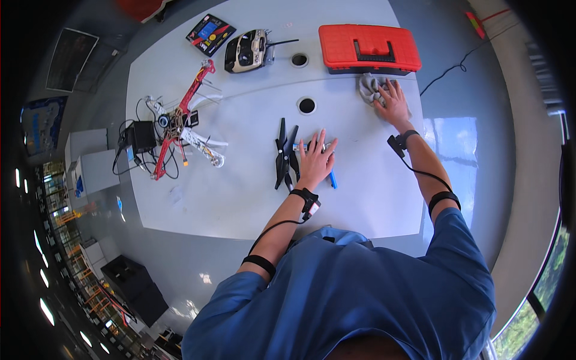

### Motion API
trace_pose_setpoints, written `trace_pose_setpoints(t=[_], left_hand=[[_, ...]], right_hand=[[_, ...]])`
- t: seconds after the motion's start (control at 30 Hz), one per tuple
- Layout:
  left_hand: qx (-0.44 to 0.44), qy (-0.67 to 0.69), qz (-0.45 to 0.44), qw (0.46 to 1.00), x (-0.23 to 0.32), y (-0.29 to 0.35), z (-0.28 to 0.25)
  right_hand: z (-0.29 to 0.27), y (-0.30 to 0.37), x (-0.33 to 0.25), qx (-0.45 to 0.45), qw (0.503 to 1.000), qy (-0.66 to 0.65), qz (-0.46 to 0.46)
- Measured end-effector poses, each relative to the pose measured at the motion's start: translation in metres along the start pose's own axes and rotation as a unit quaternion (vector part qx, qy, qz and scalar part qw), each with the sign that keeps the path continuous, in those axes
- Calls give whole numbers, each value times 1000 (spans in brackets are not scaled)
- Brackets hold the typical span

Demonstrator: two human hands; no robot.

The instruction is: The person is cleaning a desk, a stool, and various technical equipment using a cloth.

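Across the big white table (207,207), we see many things set out. Most of the table in front of our body is bare. Biggest of the things is the drone frame (175,123) on the left side, with red arms and white arms. Far over on the right sits the red toolbox (369,35), its lid shut. Near the top we spot the hand controller (247,53), and just beside it, to the left, a flat dark box (210,34). By the drone stands a black block (142,137) with black wires about it.

Close to the middle lie long black propellers (280,159). Up against the front of the toolbox is the crumpled gray cloth (368,90). Our right hand (394,105) rests on that cloth with its fingers out straight, not curled around it. Our left hand (317,161) is spread wide just right of the propellers, and it is not gripping. Under it, small things peek out, one of them a blue stick (333,179); our hand hides most of them, so we can't quite tell what they are.
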State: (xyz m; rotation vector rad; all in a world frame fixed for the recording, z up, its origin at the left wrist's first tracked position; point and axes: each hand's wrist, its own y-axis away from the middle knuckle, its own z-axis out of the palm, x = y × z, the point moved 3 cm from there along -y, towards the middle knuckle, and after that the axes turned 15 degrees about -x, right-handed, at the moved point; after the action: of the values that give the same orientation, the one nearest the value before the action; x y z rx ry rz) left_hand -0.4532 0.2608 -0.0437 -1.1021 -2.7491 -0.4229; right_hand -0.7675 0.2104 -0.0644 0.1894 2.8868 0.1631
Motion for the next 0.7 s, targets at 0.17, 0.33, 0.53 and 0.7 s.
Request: trace_pose_setpoints(t=[0.17, 0.33, 0.53, 0.7], left_hand=[[-19, -9, 8, 1000, -14, 11, -7], [-23, -7, 4, 1000, -20, 13, -9], [-20, -22, 11, 999, -17, 11, -4], [-26, -25, 9, 999, -18, 9, -1]], right_hand=[[14, 63, -60, -29, 990, -18, -134], [40, 193, -105, -108, 982, -75, -137], [44, 282, -128, -193, 967, -72, -149], [39, 263, -117, -194, 952, -82, -221]])
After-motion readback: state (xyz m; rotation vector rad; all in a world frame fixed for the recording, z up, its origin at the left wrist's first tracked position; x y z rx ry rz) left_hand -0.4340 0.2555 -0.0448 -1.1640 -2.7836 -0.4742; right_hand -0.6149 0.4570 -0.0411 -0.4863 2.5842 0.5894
